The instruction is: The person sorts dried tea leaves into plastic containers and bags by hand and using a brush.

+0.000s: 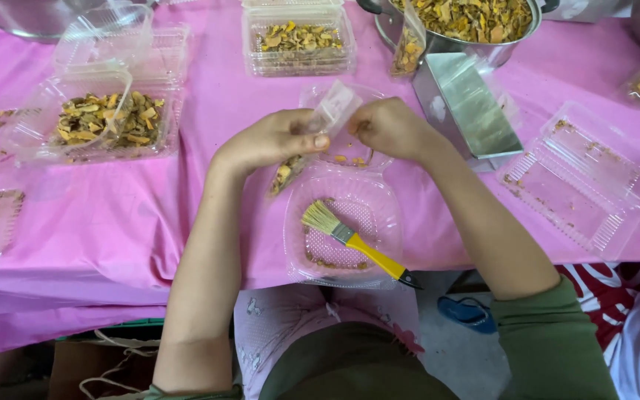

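Over the pink tablecloth [112, 222], above my open clamshell tray [350, 200], my left hand [272, 141] and right hand [390, 127] both pinched a small clear pouch [320, 126] of dried yellow slices; I judged I was closing it, needing an even press.

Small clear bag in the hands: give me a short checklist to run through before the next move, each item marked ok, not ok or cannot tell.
1. Both hands on the small clear bag: ok; left hand and right hand pinch its top from either side.
2. Bag holds dried yellow pieces: ok; some show at its lower end.
3. Bag mouth open or sealed: cannot tell; the fingers cover it.
4. Open clamshell container lies under the hands: ok.
5. Yellow-handled brush out of the way: not ok; it lies inside the container.
6. Metal pot of dried pieces stands beyond the hands: ok.
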